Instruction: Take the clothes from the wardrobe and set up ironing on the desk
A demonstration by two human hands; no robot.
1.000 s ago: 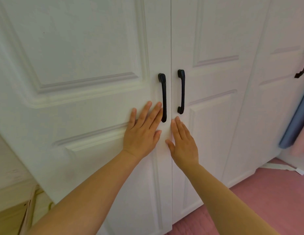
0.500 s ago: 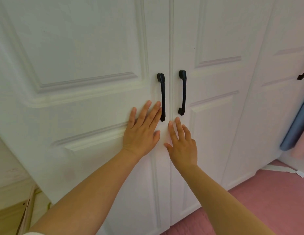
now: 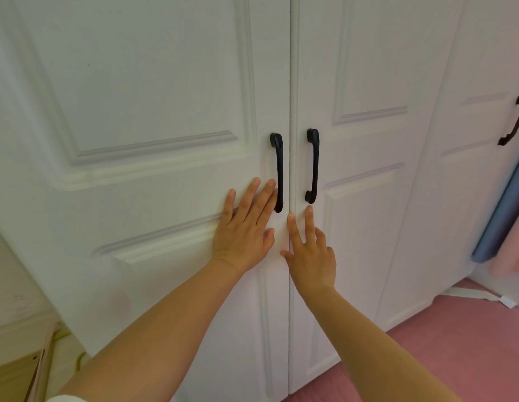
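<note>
A white panelled wardrobe fills the head view, and both middle doors are closed. My left hand (image 3: pixel 243 227) lies flat on the left door (image 3: pixel 142 91), fingers spread, fingertips beside the black left handle (image 3: pixel 278 172). My right hand (image 3: pixel 309 253) rests with spread fingers near the seam, on the right door (image 3: pixel 365 213), just below the black right handle (image 3: pixel 312 166). Neither hand holds anything. No clothes from inside the wardrobe are visible.
A third wardrobe door (image 3: pixel 470 198) with a dark handle (image 3: pixel 513 120) stands at the right. Blue fabric (image 3: pixel 502 219) and pink fabric (image 3: pixel 513 256) hang at the far right edge. The floor (image 3: pixel 455 338) is pink. Light wooden furniture (image 3: pixel 17 367) sits at lower left.
My right hand has lifted slightly off the door and its fingers have spread. The left hand stays flat in place. The doors look pushed fully together.
</note>
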